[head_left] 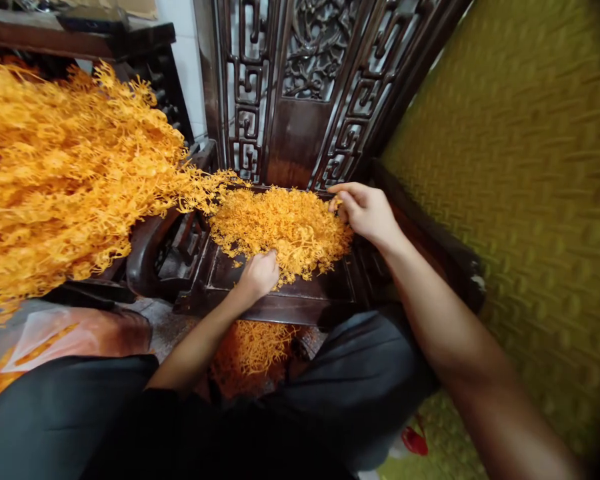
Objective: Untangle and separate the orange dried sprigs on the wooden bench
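While R hand (367, 212) is pinching an orange bit (336, 202), L hand (261, 273) is curling at pile (280, 217), grip unclear, w/ plenty seemingly remaining, amt done unclear.

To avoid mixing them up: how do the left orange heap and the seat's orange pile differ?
The left heap looks much larger than the seat pile. The heap runs off the picture's left edge; the pile doesn't. The left hand and right hand are at the pile, neither at the heap. Both are orange and stringy.

Dim light; green surface (530, 167) soft, stretched; right corners darkened.
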The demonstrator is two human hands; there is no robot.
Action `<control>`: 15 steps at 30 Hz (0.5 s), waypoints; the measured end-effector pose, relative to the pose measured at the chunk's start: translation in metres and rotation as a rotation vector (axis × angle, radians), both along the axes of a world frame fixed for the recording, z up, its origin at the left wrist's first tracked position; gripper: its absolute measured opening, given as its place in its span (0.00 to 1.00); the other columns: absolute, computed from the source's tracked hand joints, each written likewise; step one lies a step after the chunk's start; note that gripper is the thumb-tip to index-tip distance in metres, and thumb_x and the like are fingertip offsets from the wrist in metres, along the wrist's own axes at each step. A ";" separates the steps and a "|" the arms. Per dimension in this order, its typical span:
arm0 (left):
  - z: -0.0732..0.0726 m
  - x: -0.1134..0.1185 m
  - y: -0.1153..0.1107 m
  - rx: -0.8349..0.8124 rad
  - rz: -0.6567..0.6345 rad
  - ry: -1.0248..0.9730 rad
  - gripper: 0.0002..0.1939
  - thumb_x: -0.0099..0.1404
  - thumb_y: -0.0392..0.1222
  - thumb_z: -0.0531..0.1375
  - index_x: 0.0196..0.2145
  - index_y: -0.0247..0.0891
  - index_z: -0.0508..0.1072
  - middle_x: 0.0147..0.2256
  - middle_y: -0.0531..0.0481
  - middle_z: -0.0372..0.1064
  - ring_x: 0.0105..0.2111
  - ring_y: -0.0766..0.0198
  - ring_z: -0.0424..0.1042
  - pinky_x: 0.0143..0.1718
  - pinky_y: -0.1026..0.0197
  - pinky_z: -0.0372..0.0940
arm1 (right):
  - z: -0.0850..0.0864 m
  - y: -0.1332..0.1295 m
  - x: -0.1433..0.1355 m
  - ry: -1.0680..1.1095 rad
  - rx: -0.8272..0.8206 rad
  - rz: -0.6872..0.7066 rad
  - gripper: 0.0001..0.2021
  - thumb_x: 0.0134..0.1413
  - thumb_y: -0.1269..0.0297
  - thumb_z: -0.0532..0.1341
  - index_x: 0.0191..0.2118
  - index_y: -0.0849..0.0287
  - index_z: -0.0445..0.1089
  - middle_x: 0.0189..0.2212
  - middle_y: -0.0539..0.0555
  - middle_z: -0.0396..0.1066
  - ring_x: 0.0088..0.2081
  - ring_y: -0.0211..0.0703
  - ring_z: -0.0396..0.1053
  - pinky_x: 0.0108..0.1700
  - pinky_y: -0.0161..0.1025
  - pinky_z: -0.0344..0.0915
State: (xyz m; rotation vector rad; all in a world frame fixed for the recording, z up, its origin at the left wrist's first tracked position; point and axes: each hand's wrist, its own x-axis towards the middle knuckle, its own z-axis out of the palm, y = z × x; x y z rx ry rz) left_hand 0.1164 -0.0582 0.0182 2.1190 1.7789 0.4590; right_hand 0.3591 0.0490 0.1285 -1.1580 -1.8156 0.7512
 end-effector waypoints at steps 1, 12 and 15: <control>0.000 0.000 0.000 0.004 0.002 0.018 0.14 0.71 0.36 0.50 0.44 0.34 0.75 0.34 0.38 0.77 0.35 0.53 0.76 0.42 0.55 0.66 | -0.002 -0.006 -0.005 -0.019 -0.054 0.058 0.22 0.64 0.42 0.62 0.44 0.59 0.73 0.28 0.52 0.68 0.23 0.35 0.57 0.27 0.36 0.53; 0.006 0.008 -0.007 0.009 -0.020 0.061 0.17 0.71 0.36 0.48 0.48 0.31 0.75 0.36 0.35 0.78 0.35 0.51 0.78 0.41 0.53 0.67 | -0.005 -0.028 -0.038 -0.541 -0.123 0.126 0.32 0.54 0.31 0.64 0.24 0.60 0.68 0.19 0.51 0.62 0.24 0.36 0.56 0.29 0.39 0.50; -0.004 0.008 -0.009 -0.001 -0.015 -0.018 0.15 0.71 0.35 0.49 0.43 0.33 0.76 0.36 0.37 0.77 0.35 0.54 0.76 0.41 0.55 0.66 | 0.000 -0.005 -0.019 -0.342 0.052 -0.051 0.30 0.59 0.34 0.61 0.25 0.60 0.67 0.19 0.51 0.61 0.23 0.36 0.55 0.27 0.38 0.49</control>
